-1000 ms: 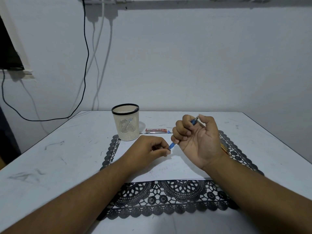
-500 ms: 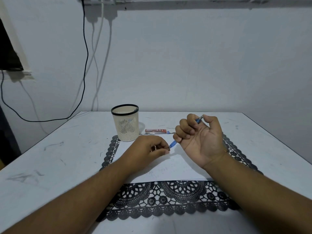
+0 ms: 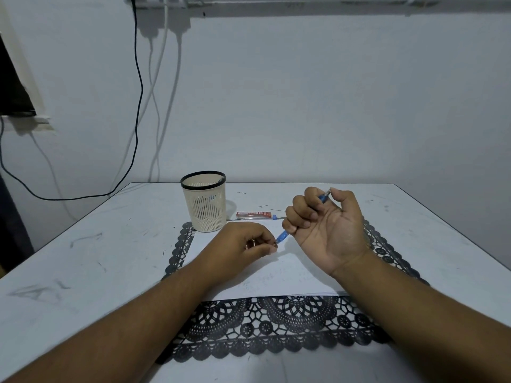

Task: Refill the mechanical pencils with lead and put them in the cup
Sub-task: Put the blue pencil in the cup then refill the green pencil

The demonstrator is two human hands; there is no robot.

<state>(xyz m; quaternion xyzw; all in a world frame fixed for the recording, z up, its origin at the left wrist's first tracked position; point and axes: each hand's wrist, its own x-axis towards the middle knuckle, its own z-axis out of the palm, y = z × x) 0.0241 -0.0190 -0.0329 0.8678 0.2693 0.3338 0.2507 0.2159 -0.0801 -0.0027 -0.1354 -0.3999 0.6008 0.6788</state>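
A scuffed white counter (image 3: 83, 258) stands against a pale wall with cables (image 3: 138, 106) hanging down it. On it lie a black lace mat (image 3: 262, 327) and a white sheet (image 3: 276, 272). The right hand (image 3: 326, 228) grips the blue pencil (image 3: 282, 237), tilted, palm up. The left hand (image 3: 243, 244) pinches at its lower tip. The cup (image 3: 204, 201) stands just behind, a lead case (image 3: 253, 215) beside it. Since half a second ago, both hands have barely shifted.

Blue pencil (image 3: 282, 238) tilted, gripped above white paper; red lead case (image 3: 253, 215) flat just right of upright beige cup (image 3: 205, 205)
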